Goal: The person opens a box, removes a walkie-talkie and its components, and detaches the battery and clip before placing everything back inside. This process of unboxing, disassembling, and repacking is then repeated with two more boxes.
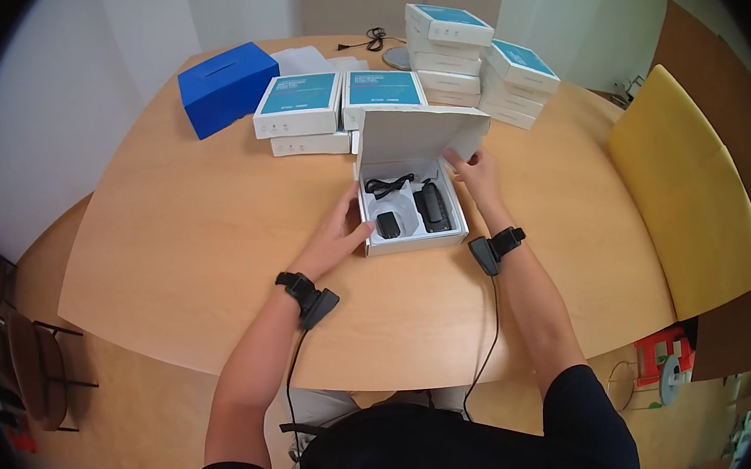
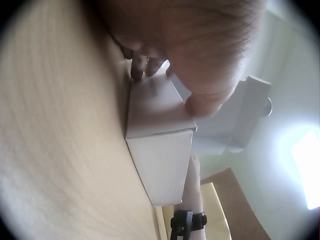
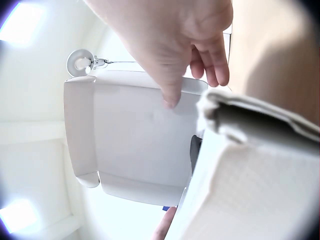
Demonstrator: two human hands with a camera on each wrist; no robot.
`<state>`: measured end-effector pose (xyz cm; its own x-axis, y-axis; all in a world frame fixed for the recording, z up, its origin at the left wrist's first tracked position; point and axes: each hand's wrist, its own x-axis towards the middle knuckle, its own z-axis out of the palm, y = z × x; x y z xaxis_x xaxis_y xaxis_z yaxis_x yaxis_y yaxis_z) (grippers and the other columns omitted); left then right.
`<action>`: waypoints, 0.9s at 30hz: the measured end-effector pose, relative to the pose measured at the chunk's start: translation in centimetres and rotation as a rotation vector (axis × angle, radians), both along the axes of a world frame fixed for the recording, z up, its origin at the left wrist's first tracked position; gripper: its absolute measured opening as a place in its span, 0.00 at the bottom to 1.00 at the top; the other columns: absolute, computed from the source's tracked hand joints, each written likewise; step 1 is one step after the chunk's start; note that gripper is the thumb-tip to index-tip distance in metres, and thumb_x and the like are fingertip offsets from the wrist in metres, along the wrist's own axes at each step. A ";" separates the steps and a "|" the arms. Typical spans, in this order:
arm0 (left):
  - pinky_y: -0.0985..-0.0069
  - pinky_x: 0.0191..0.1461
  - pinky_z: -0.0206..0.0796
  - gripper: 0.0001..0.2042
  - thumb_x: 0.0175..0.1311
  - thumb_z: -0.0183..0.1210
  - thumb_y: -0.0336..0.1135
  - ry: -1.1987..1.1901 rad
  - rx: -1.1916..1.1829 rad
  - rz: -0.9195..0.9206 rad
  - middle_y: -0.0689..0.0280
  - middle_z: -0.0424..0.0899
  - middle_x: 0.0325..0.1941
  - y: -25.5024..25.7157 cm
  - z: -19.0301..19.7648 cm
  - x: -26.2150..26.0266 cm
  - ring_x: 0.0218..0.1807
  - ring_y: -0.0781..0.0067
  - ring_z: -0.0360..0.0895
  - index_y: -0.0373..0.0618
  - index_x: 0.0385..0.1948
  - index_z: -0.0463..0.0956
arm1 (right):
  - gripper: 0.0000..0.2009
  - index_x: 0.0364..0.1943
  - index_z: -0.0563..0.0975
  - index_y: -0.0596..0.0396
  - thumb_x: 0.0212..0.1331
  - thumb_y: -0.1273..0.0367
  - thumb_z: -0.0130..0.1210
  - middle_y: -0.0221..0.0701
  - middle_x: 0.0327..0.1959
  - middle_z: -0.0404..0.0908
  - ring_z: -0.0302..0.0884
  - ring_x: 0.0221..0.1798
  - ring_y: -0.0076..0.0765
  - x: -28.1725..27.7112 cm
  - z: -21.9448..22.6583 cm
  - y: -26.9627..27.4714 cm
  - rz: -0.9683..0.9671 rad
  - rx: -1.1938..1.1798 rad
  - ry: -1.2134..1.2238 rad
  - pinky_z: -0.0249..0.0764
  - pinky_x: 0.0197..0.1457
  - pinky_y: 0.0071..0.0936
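Note:
A white cardboard box (image 1: pixel 416 243) stands on the table with its lid (image 1: pixel 412 137) raised at the back. Inside are a coiled black cable (image 1: pixel 389 185), a small black block (image 1: pixel 388 225) and a longer black device (image 1: pixel 433 206), set in a pale tray. My left hand (image 1: pixel 339 229) holds the box's left side, thumb over the rim and fingers along the outer wall. Beside the lid's right flap is my right hand (image 1: pixel 478 176), its fingers loosely bent. From the right wrist, its thumb (image 3: pixel 171 95) overlaps the lid's inner face.
Teal-topped white boxes (image 1: pixel 297 98) stand behind the open one, with more in a tall stack (image 1: pixel 445 63) and a lower stack (image 1: pixel 519 83) to the right. A blue box (image 1: pixel 229 86) sits back left. A yellow chair back (image 1: pixel 689 198) borders the table's right edge.

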<state>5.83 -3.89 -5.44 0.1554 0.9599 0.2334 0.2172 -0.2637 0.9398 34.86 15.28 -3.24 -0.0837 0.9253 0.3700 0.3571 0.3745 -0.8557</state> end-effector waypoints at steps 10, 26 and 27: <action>0.60 0.87 0.47 0.39 0.80 0.58 0.37 -0.037 -0.040 0.009 0.50 0.57 0.87 -0.2 0.5 0.2 0.88 0.54 0.52 0.41 0.85 0.45 | 0.23 0.48 0.87 0.61 0.76 0.51 0.61 0.35 0.46 0.91 0.87 0.51 0.29 -0.3 1.2 -1.8 0.162 0.018 0.243 0.80 0.56 0.28; 0.66 0.83 0.54 0.31 0.84 0.50 0.31 -0.160 -0.008 0.017 0.52 0.64 0.82 0.6 -0.9 0.2 0.81 0.61 0.63 0.38 0.84 0.51 | 0.17 0.49 0.87 0.65 0.77 0.61 0.60 0.32 0.42 0.92 0.87 0.45 0.27 3.6 4.2 -1.8 0.323 -0.139 0.059 0.81 0.56 0.27; 0.66 0.82 0.57 0.31 0.84 0.50 0.32 -0.149 -0.007 0.024 0.53 0.65 0.81 0.6 -0.9 0.1 0.80 0.63 0.65 0.38 0.84 0.51 | 0.16 0.49 0.87 0.65 0.76 0.62 0.60 0.31 0.41 0.91 0.87 0.43 0.26 3.6 5.1 -2.3 0.314 -0.121 0.035 0.82 0.54 0.27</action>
<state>5.92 -3.31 -6.30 0.0964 0.9647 0.2452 0.0809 -0.2531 0.9640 38.44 12.95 1.86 -0.3605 0.8939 0.2664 0.2106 0.3562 -0.9104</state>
